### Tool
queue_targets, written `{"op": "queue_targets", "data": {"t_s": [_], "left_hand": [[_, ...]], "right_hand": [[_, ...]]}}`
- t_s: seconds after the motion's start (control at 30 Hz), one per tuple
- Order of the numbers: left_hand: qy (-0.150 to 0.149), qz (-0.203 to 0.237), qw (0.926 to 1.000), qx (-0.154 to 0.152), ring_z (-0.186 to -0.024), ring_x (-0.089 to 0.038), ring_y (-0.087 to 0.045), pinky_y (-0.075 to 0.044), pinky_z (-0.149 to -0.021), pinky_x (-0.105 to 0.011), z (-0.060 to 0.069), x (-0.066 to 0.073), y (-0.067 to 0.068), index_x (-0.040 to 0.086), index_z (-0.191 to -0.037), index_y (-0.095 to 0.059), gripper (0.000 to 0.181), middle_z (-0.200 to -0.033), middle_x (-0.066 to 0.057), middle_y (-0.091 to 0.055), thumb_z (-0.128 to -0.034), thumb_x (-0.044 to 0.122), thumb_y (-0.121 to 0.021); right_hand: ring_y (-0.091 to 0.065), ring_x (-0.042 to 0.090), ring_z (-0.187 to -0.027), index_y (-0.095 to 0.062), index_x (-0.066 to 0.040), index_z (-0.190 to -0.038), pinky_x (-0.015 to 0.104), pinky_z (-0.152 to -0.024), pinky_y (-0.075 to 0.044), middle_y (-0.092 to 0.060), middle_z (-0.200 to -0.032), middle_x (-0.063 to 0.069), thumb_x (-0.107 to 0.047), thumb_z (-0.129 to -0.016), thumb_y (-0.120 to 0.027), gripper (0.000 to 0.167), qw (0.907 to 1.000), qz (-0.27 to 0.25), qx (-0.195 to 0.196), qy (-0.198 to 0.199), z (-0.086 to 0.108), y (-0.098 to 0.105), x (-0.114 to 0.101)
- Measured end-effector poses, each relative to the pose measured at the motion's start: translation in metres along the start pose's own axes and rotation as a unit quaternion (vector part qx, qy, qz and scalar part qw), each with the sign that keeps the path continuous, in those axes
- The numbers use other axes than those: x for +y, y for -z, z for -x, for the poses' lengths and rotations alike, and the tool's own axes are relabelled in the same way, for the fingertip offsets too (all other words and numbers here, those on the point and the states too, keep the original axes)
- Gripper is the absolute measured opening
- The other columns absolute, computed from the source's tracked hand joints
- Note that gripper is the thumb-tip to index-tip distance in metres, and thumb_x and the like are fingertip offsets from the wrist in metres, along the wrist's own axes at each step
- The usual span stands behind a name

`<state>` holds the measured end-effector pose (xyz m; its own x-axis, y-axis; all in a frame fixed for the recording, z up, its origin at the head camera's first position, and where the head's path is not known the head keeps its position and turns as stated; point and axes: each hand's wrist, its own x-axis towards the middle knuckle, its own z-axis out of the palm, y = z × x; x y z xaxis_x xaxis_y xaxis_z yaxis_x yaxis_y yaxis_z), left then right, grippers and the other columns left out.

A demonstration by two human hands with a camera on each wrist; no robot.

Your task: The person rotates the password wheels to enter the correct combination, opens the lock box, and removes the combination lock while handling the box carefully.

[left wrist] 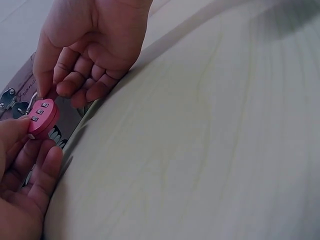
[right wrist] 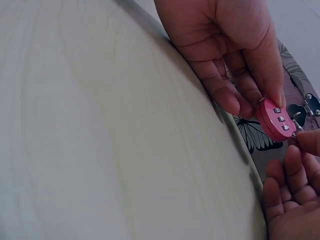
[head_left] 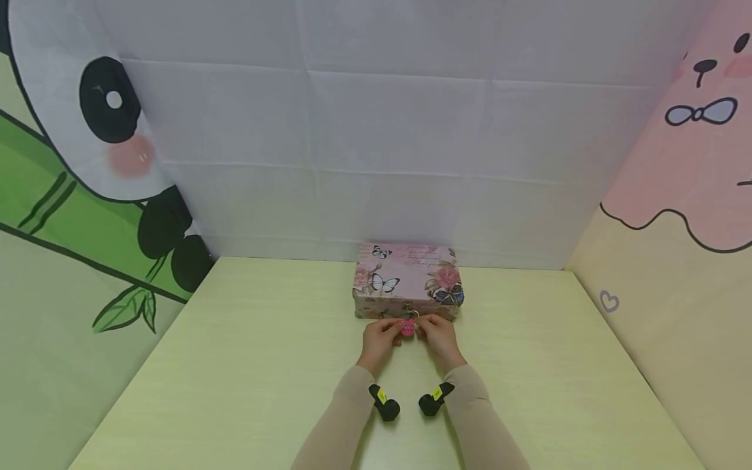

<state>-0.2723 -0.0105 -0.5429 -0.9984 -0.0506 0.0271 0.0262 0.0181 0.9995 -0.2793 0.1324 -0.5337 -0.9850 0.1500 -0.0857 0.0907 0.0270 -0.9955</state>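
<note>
A pink combination padlock (head_left: 408, 328) with three number dials is at the front of a pink, butterfly-patterned box (head_left: 408, 271). My left hand (head_left: 378, 341) pinches the lock's body between thumb and fingers. On the other side, my right hand (head_left: 440, 337) pinches the lock's metal shackle (right wrist: 298, 122) with thumb and forefinger. The shackle is right by the box's metal latch (right wrist: 311, 104); fingers partly cover it, and I cannot tell whether it passes through. Both hands appear in both wrist views, with the dials (left wrist: 40, 111) facing up.
The box stands near the back edge of the pale yellow table (head_left: 264, 365), in front of a white cloth wall (head_left: 388, 130). Printed side panels flank the table, a panda on the left and a pink figure on the right. Each wrist wears a black camera.
</note>
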Motion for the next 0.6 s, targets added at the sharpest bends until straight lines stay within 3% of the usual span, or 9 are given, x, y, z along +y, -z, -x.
{"op": "queue_targets", "data": {"t_s": [0.43, 0.6], "left_hand": [[-0.012, -0.035, 0.9992, -0.015, -0.061, -0.007, -0.06, -0.056, -0.057, -0.019, 0.001, 0.0, 0.0, -0.01, -0.101, -0.073, 0.018, -0.09, -0.017, -0.073, -0.0929, 0.005, -0.07], [-0.009, -0.03, 0.9992, -0.024, -0.063, -0.009, -0.064, -0.057, -0.057, -0.02, 0.004, 0.002, -0.001, -0.008, -0.101, -0.075, 0.017, -0.092, -0.017, -0.074, -0.0923, 0.006, -0.071]], "right_hand": [[-0.061, 0.012, -0.067, -0.069, 0.014, -0.095, 0.022, -0.061, -0.053, -0.069, -0.077, 0.006, -0.002, -0.094, -0.064, 0.017, 0.9998, 0.007, -0.016, 0.007, 0.0, 0.007, -0.002], [-0.062, 0.012, -0.066, -0.067, 0.017, -0.1, 0.023, -0.061, -0.055, -0.069, -0.078, 0.006, -0.001, -0.095, -0.063, 0.019, 0.9995, -0.005, -0.032, 0.005, 0.001, 0.01, -0.002]]}}
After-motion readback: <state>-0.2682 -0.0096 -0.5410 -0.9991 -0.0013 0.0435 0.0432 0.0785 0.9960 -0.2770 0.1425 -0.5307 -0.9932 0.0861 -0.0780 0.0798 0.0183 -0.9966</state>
